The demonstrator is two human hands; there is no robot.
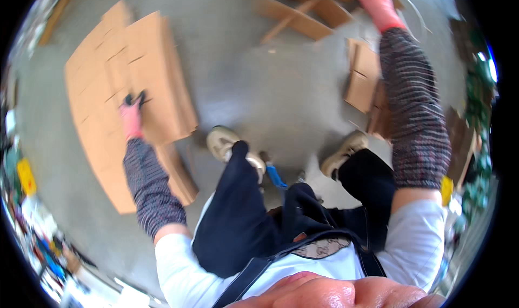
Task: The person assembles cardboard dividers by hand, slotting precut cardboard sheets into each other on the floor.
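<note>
My left hand (131,115), in a pink glove with dark fingertips, is over a stack of flat, slotted cardboard sheets (92,86) on the left. Its thumb and fingers look apart, with nothing visibly held between them. My right hand (377,4), in a matching glove, stretches far out to the upper right. Beside its fingers are upright, interlocked cardboard dividers (308,16). The picture's top edge partly cuts off those fingers, so I cannot see whether they grip a divider.
Folded cardboard pieces (363,75) lie on the grey floor (238,75) below my right forearm. A blue-handled tool (274,176) is between my shoes. A pale strap (419,13) curves near my right hand. Yellow objects (26,176) and clutter line the left rim.
</note>
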